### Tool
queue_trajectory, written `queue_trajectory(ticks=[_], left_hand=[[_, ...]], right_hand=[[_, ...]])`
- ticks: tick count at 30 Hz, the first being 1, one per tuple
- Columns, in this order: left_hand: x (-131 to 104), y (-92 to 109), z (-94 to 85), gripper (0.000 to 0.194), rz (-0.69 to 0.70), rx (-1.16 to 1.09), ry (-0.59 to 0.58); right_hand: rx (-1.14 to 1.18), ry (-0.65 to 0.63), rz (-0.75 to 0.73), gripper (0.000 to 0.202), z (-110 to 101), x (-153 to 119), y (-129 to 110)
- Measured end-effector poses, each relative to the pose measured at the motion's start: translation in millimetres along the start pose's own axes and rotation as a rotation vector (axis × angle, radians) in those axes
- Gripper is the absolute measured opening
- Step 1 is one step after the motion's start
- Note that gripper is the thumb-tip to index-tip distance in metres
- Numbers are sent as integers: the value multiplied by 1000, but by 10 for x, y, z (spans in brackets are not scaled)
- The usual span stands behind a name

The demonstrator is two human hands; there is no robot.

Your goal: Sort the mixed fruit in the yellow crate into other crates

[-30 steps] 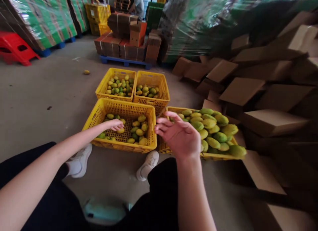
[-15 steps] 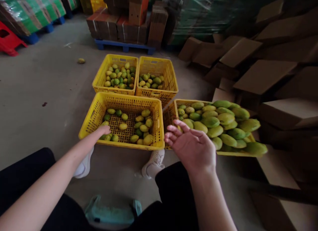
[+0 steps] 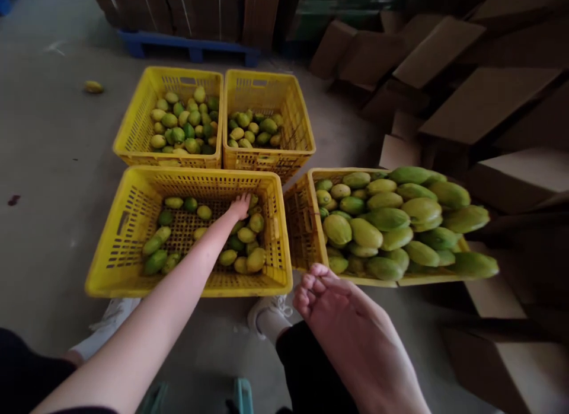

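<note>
My left hand (image 3: 240, 206) reaches into the near yellow crate (image 3: 106, 242), its fingers stretched out against a green-yellow papaya (image 3: 253, 200) in the group at the crate's right side. Whether it grips that fruit is not shown. More papayas (image 3: 155, 261) lie along the left side of this crate, over its slatted bottom. My right hand (image 3: 342, 319) is held palm up, fingers loosely curled and nothing in it. It is just in front of the right-hand crate (image 3: 316, 224), which is heaped with larger papayas (image 3: 386, 219).
Two yellow crates (image 3: 133, 120) (image 3: 304, 114) with papayas stand behind the near one. Beyond them is a blue pallet (image 3: 191, 49) bearing cartons. Cardboard boxes (image 3: 493, 102) are piled on the right. One fruit (image 3: 93, 87) lies on the floor at left.
My left hand has moved from the left side of the near crate to the papayas on its right. My right hand is a little lower, and the view has tilted down.
</note>
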State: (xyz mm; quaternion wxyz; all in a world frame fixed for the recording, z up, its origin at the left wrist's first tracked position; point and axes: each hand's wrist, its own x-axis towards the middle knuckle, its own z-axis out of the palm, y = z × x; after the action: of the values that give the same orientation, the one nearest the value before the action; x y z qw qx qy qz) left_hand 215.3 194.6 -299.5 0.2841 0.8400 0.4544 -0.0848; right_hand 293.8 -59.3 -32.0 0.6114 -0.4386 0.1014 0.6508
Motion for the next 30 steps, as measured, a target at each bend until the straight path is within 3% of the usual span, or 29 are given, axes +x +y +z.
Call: queue_trajectory(ticks=[4,8,12,16,21,24,26,28,30], left_hand=[[31,-50,74,80,63,84,34],[-92,-110,81,71,177,123,10],[-274,-93,75,63,194,116,-3],[-665,-217,47,62,148,53,-16],[-1330,-612,-75,42,35,-155,31],[-1594,-731,-388,41,-25,-281,95],[-1760,-644,-761,50,-23,-343,133],[-1990,-394,-1236,60,31,-393,172],[-2288,-21,-1723,64,151,-487,145]], right_hand=[[1,-3,31,21,21,-4,1],[-16,-24,45,22,77,13,86],[-33,-62,28,24,132,33,168],[-51,-121,13,19,158,61,210],[-73,-228,3,12,178,77,259],[-90,-216,-36,16,181,76,279],[-112,-148,-68,23,195,79,287],[-135,-55,-108,38,231,86,294],[-143,-6,-154,59,292,92,306]])
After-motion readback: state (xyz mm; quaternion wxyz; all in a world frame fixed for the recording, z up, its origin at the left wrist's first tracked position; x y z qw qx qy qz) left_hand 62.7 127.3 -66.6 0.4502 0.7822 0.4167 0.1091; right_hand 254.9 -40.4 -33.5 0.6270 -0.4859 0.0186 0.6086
